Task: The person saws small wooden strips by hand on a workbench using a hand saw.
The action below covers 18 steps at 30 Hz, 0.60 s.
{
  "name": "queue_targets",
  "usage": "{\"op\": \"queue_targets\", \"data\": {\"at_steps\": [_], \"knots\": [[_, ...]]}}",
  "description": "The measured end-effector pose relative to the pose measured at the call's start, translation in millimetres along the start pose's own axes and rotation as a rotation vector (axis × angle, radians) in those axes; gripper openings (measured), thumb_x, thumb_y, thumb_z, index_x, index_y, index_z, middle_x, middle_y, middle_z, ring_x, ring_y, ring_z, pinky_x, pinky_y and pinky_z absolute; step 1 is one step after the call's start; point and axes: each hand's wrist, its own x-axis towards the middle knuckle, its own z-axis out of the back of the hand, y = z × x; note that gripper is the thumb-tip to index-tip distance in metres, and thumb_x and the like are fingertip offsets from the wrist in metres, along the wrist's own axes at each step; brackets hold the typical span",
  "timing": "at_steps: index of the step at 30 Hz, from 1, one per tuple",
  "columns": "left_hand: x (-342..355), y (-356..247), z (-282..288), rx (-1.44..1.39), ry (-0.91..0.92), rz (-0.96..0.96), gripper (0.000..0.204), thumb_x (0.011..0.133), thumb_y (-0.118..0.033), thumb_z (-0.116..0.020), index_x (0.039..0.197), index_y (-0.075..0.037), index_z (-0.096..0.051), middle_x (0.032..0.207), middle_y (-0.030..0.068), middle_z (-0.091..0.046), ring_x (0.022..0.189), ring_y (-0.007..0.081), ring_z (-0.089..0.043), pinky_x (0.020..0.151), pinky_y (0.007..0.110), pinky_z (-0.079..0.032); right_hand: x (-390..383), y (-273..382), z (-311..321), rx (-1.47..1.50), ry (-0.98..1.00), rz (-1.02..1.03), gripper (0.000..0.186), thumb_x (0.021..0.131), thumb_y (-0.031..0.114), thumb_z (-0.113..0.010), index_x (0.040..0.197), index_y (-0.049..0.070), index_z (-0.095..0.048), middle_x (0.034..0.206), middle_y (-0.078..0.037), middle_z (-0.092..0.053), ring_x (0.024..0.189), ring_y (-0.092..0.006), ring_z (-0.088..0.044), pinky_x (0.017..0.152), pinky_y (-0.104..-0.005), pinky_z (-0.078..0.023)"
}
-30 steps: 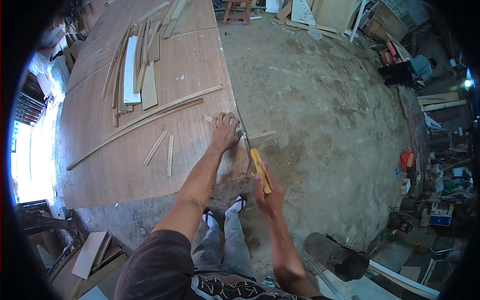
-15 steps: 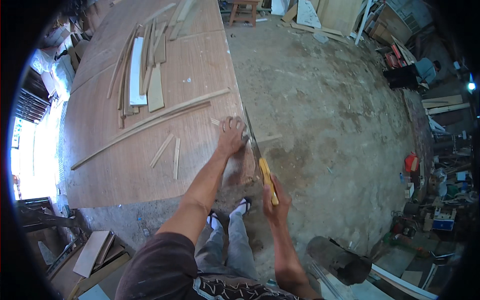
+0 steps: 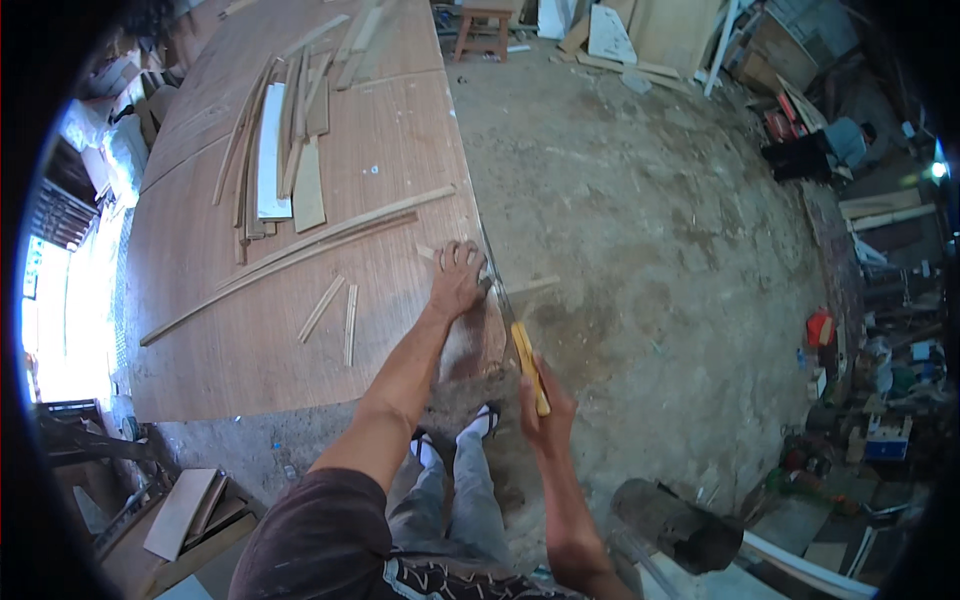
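Head view: my right hand [image 3: 548, 405] grips the saw [image 3: 522, 348]; at its eleven o'clock, my left hand [image 3: 458, 280] clamps the strip [image 3: 538, 286] to the desk [image 3: 400, 315] at its three-o'clock edge. If that hold slackens, the saw could skip into my left hand.

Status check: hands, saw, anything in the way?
Left hand on wood strip at tabletop edge. Right hand gripping yellow-handled handsaw, blade at strip. Two short loose strips lie left, away from blade.
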Motion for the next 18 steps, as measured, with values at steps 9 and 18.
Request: {"op": "queue_targets", "data": {"at_steps": [9,18], "knots": [[14,11,5,0.025,-0.007,0.007,0.043,0.079,-0.039,-0.068,0.113,-0.015,-0.058,0.129,0.0081,-0.045,0.131,0.0332,-0.034,0.109,0.057,-0.021,-1,18,0,0.108,-0.008,-0.137,0.038,0.094,0.016,-0.060,0.125,-0.005,-0.061,0.109,-0.027,-0.068,0.099,-0.0295,-0.071,0.082,-0.0339,-0.054],[-6,6,-5,0.092,-0.034,-0.023,0.048,0.082,-0.044,-0.067,0.120,-0.016,-0.057,0.132,0.0061,-0.046,0.133,0.0311,-0.034,0.109,0.059,-0.023,-6,32,5,0.087,0.017,-0.157,0.038,0.094,0.017,-0.060,0.126,-0.004,-0.061,0.112,-0.027,-0.068,0.101,-0.0299,-0.070,0.085,-0.0335,-0.054]]}}
